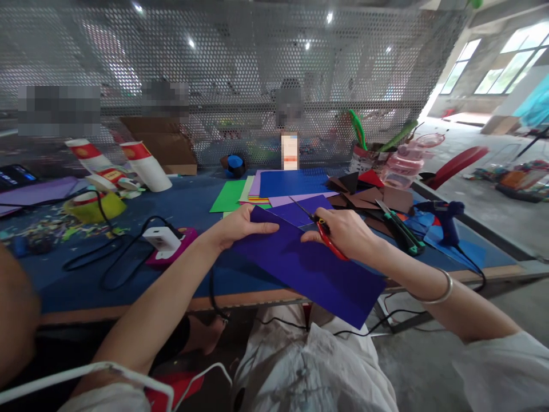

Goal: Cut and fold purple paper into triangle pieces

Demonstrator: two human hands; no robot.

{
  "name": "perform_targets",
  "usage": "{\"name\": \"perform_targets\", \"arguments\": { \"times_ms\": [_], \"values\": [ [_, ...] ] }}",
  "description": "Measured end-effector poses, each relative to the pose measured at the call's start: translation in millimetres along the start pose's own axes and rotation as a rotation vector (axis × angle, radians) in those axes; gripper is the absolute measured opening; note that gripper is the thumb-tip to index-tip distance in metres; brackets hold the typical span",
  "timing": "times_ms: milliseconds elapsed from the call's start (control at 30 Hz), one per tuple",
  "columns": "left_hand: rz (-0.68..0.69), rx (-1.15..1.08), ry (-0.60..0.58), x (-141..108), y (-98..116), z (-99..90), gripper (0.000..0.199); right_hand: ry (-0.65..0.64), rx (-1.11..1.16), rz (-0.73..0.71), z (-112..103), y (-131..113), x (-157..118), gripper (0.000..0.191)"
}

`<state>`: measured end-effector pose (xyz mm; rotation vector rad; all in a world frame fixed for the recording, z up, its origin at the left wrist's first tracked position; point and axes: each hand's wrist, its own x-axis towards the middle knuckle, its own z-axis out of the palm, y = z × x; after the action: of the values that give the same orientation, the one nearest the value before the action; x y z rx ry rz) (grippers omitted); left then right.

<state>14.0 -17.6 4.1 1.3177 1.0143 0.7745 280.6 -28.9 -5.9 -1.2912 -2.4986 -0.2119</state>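
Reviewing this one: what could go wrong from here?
The scissors' blades angle toward the left hand, so a slip might nip a finger. The purple sheet overhangs the table edge and could sag, skewing the cut. The glue gun's cord drops over the edge near the right forearm and might snag.

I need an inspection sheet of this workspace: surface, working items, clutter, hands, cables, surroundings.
Surface: blue tabletop, crowded; front edge in view.
Working items: purple sheet, reaching past the front edge; red-handled scissors, blades at its far edge.
Clutter: paper stack, brown pieces, cutter knife, glue gun, scraps at left.
Hands: left hand pinches the sheet; right hand holds the scissors.
Cables: black cable hangs over the front edge.
Surroundings: perforated screen behind, windows at right.
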Motion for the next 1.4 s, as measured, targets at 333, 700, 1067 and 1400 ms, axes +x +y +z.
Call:
{"name": "perform_targets", "arguments": {
  "times_ms": [333,700,1067,1400],
  "values": [
    [0.025,0.006,0.009,1.5,-1.3,1.2,0.064,-0.05,0.063,-0.029,-2.3,3.1,-0.6,0.058],
    [0.155,0.087,0.051,2.3,-4.8,1.1,0.052,-0.131,-0.054,-0.037,-9.5,-14.4,7.9,0.079],
    [0.157,0.072,0.054,1.1,-3.4,2.6,0.046,-0.121,-0.105,-0.048,-7.8,-17.9,11.2,0.075],
    [0.144,0.055,0.055,-0.4,-2.2,4.8,0.041,-0.128,-0.123,-0.042,-6.5,-18.4,11.0,0.075]
  ]
}}
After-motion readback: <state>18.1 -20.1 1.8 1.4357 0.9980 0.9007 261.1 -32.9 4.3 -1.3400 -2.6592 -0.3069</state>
